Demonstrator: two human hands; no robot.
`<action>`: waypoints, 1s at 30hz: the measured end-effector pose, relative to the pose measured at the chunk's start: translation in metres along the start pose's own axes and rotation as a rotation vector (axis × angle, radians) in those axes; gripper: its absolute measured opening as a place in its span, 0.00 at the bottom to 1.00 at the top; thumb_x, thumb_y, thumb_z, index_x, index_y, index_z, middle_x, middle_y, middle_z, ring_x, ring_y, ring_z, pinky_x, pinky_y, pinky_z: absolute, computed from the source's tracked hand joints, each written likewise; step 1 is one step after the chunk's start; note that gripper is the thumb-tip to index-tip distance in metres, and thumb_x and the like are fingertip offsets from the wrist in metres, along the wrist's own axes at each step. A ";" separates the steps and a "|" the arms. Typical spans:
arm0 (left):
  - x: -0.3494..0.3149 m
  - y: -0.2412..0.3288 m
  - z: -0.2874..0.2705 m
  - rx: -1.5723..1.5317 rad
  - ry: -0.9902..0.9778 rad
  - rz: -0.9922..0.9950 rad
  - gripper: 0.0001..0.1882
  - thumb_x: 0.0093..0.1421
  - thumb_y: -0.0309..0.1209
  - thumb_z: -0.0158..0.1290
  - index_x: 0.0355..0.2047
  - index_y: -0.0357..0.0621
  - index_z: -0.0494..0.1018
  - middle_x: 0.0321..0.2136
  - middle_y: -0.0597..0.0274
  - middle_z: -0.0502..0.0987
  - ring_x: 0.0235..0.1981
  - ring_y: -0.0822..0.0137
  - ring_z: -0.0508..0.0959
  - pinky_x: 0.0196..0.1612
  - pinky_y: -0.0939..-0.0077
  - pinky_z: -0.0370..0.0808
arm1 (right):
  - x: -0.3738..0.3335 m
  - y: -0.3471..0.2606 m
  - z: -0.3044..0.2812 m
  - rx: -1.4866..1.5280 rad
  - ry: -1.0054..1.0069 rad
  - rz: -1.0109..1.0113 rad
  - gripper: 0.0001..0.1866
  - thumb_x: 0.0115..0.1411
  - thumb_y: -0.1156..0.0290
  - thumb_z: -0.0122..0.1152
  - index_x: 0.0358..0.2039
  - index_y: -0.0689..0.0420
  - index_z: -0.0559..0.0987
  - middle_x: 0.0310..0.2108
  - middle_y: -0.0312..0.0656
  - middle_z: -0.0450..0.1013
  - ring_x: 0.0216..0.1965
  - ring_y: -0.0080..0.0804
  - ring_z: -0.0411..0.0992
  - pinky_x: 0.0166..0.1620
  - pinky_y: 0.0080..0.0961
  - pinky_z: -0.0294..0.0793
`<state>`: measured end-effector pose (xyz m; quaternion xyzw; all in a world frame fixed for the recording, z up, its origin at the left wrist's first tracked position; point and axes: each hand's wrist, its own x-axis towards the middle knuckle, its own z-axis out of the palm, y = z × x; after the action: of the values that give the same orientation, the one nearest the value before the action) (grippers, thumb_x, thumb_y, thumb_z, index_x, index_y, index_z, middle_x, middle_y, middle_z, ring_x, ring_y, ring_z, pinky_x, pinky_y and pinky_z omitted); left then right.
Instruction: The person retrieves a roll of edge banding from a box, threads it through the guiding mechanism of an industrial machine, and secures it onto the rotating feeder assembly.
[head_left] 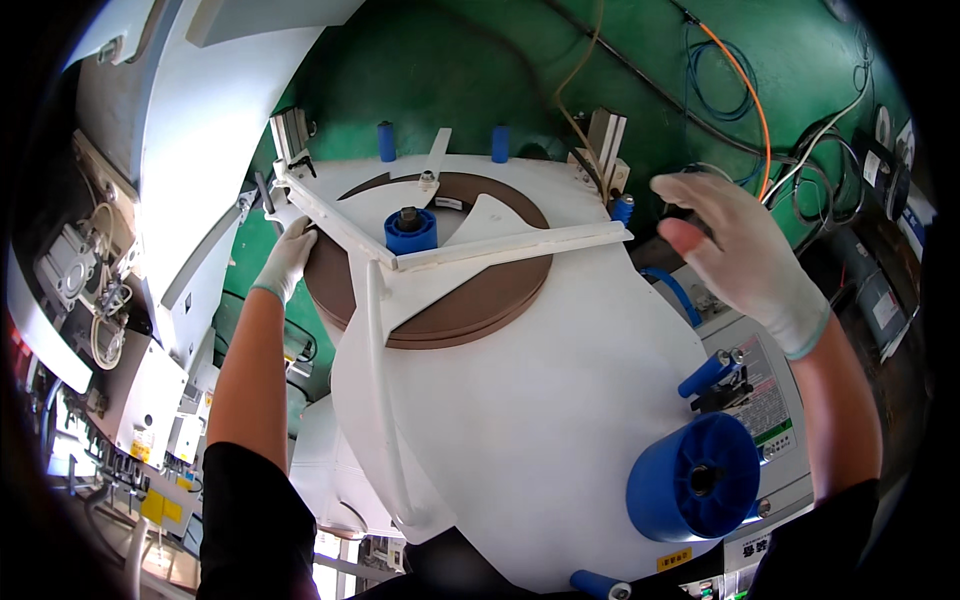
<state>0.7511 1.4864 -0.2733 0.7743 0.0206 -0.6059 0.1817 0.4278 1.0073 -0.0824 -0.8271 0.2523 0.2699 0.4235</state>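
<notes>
A wide brown roll of strip material (pixel 490 305) lies against a large white machine plate (pixel 540 400). White angled arms (pixel 510 245) cross in front of the roll, and a blue hub knob (pixel 411 231) sits near its middle. My left hand (pixel 288 262), in a white glove, is closed at the roll's left edge; some of its fingers are hidden. My right hand (pixel 745 255), also gloved, is raised to the right of the plate. Its fingers and thumb are apart with nothing between them, and the thumb area shows a red patch.
A big blue roller (pixel 695 477) and a smaller blue roller (pixel 705 373) project at the lower right. White machine housing (pixel 215 90) stands at the left. On the green floor (pixel 450 70) lie cables, among them an orange one (pixel 748 85).
</notes>
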 end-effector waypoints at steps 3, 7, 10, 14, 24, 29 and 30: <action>0.006 0.001 -0.001 0.172 0.216 0.001 0.17 0.66 0.31 0.48 0.53 0.38 0.71 0.46 0.54 0.77 0.47 0.64 0.75 0.52 0.74 0.71 | 0.040 0.002 0.026 -0.170 -0.065 -0.142 0.21 0.64 0.61 0.55 0.50 0.63 0.76 0.50 0.52 0.74 0.52 0.49 0.71 0.57 0.39 0.69; -0.023 0.051 0.008 0.318 0.512 0.069 0.14 0.62 0.36 0.48 0.38 0.37 0.75 0.31 0.52 0.79 0.33 0.62 0.79 0.41 0.70 0.73 | 0.065 0.010 0.059 -0.131 -0.114 -0.166 0.21 0.65 0.58 0.52 0.50 0.60 0.76 0.50 0.51 0.74 0.52 0.48 0.71 0.56 0.38 0.69; -0.070 0.067 0.006 0.293 0.295 0.068 0.15 0.64 0.32 0.46 0.45 0.36 0.74 0.37 0.52 0.79 0.40 0.64 0.78 0.47 0.74 0.71 | 0.076 0.007 0.079 -0.101 -0.461 -0.030 0.20 0.66 0.59 0.51 0.51 0.58 0.76 0.49 0.49 0.74 0.53 0.46 0.71 0.57 0.36 0.69; -0.092 0.060 0.029 0.163 0.139 0.064 0.20 0.65 0.29 0.43 0.55 0.33 0.69 0.48 0.50 0.76 0.51 0.63 0.74 0.56 0.75 0.67 | 0.080 0.010 0.151 -0.011 -0.448 -0.099 0.20 0.67 0.59 0.48 0.53 0.56 0.76 0.51 0.47 0.73 0.55 0.44 0.70 0.58 0.36 0.68; -0.029 0.020 0.010 0.152 0.417 0.109 0.19 0.66 0.31 0.47 0.55 0.35 0.69 0.49 0.49 0.77 0.51 0.63 0.76 0.56 0.76 0.68 | 0.114 0.054 0.230 -0.007 -0.473 0.212 0.21 0.70 0.54 0.40 0.47 0.54 0.78 0.46 0.46 0.76 0.50 0.47 0.73 0.55 0.39 0.69; -0.084 0.052 0.011 0.109 0.269 0.074 0.22 0.68 0.37 0.48 0.57 0.34 0.68 0.51 0.53 0.75 0.52 0.66 0.73 0.57 0.77 0.65 | 0.134 0.070 0.238 -0.135 -0.694 0.098 0.29 0.70 0.50 0.36 0.45 0.60 0.79 0.48 0.51 0.76 0.51 0.51 0.73 0.54 0.44 0.68; -0.094 0.057 0.016 0.049 0.261 0.063 0.23 0.69 0.37 0.48 0.58 0.33 0.67 0.52 0.53 0.74 0.53 0.66 0.72 0.58 0.77 0.65 | 0.136 0.068 0.232 -0.125 -0.719 0.126 0.30 0.70 0.49 0.35 0.44 0.60 0.80 0.47 0.51 0.76 0.51 0.51 0.73 0.54 0.44 0.68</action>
<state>0.7252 1.4460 -0.1727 0.8510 0.0049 -0.4943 0.1773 0.4289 1.1408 -0.3252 -0.6866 0.1209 0.5838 0.4160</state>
